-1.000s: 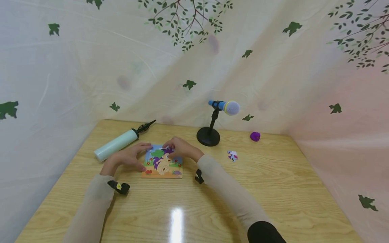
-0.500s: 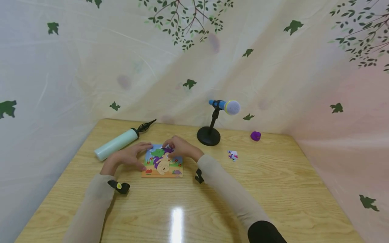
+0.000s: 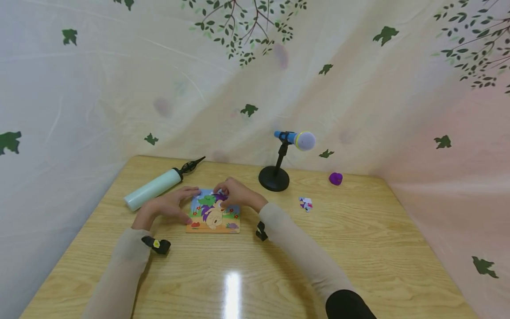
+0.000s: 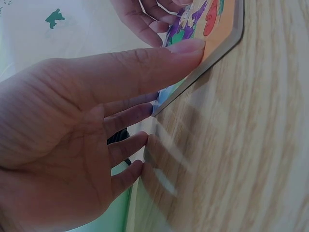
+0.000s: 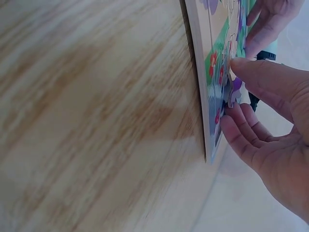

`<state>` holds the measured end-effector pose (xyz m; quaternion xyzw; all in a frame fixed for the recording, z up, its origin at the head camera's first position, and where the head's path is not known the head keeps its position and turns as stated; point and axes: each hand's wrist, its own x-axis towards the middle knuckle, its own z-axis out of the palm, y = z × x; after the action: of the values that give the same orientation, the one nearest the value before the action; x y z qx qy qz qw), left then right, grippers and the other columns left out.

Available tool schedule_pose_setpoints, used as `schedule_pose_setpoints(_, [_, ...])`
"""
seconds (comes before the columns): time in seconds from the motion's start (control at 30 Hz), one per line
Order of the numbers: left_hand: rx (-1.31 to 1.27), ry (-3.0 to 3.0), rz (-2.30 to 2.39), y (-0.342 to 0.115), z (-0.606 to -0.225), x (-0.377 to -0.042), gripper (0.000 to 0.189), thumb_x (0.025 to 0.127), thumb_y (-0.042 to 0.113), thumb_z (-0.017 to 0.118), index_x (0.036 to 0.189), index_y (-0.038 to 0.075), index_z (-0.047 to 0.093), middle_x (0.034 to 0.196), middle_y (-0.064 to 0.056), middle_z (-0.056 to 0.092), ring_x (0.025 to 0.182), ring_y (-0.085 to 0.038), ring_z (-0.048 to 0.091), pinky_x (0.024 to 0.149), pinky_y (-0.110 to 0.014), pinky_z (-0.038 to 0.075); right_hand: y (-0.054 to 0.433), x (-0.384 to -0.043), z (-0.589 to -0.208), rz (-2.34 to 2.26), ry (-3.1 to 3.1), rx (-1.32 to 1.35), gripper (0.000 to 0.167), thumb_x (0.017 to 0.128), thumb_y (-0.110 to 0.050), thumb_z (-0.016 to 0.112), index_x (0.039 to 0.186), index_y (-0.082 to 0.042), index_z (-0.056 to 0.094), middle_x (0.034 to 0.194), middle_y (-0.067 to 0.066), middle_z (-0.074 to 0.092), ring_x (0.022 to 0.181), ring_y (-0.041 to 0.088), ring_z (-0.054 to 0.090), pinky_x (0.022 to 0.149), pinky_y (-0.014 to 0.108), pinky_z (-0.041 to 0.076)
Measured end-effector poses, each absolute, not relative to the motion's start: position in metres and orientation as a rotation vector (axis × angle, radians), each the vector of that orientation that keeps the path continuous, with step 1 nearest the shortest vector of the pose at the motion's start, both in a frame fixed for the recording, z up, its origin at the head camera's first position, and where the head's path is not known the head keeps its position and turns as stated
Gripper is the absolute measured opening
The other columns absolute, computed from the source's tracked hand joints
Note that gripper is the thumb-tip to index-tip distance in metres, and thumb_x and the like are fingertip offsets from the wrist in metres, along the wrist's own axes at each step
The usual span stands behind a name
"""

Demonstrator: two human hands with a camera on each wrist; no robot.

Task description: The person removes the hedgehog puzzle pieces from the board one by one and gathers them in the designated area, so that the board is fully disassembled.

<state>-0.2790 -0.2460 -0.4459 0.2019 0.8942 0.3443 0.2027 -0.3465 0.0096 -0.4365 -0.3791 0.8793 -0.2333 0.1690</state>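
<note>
Head view looks forward and down — both wrist views, close and low, share the puzzle (image 3: 214, 220).

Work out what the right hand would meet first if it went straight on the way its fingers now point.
Most likely the left hand: in the head view its fingertips lie ahead, across the board. Heights are hard to judge, so the right hand might pass just above them.

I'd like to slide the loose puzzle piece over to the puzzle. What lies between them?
In the head view, the right wrist and sleeve cross the stretch from the puzzle to the loose piece; the rest shows bare table.
</note>
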Motion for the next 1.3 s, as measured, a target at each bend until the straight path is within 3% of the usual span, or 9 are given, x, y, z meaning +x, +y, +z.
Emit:
schedule_pose_setpoints(0.33, [0.595,2.493,0.964,-0.2477,-0.4446,-0.2788,0.100,0.078,0.020,0.085,0.159,0.003,0.029,0.166,-0.027,0.017,0.151,-0.055,0.014,0.119,-0.074,0.017,0.0096,-0.3467,-0.4362,-0.655,2.509,-1.105,0.045,0.088,-0.009,0.078,0.131,-0.007,0.067,0.114,0.011,0.065,0.096,0.019,0.053,0.083,0.031,0.048])
schedule_pose_setpoints(0.67, [0.578,2.490,0.961,-0.2486,-0.4449,-0.2811,0.100,0.078,0.020,0.085,0.160,0.004,0.029,0.167,-0.026,0.016,0.151,-0.055,0.013,0.120,-0.074,0.017,0.0074,-0.3475,-0.4364,-0.687,2.516,-1.029,0.047,0.087,-0.008,0.079,0.132,-0.007,0.067,0.122,0.012,0.065,0.109,0.023,0.060,0.094,0.035,0.055])
schedule_pose_setpoints(0.97, [0.607,2.495,0.955,-0.2475,-0.4425,-0.2807,0.100,0.078,0.020,0.085,0.159,0.003,0.029,0.166,-0.028,0.017,0.150,-0.057,0.015,0.119,-0.075,0.018,0.0064,-0.3476,-0.4377,-0.643,2.555,-1.056,0.045,0.088,-0.009,0.078,0.131,-0.007,0.067,0.114,0.010,0.060,0.099,0.019,0.055,0.085,0.030,0.050])
schedule_pose_setpoints(1.3, [0.594,2.491,0.952,-0.2482,-0.4422,-0.2822,0.100,0.078,0.020,0.085,0.159,0.003,0.029,0.166,-0.027,0.017,0.150,-0.057,0.014,0.119,-0.075,0.018,0.0060,-0.3473,-0.4365,-0.652,2.555,-1.036,0.044,0.089,-0.009,0.078,0.131,-0.008,0.067,0.115,0.010,0.062,0.100,0.019,0.057,0.088,0.032,0.052])
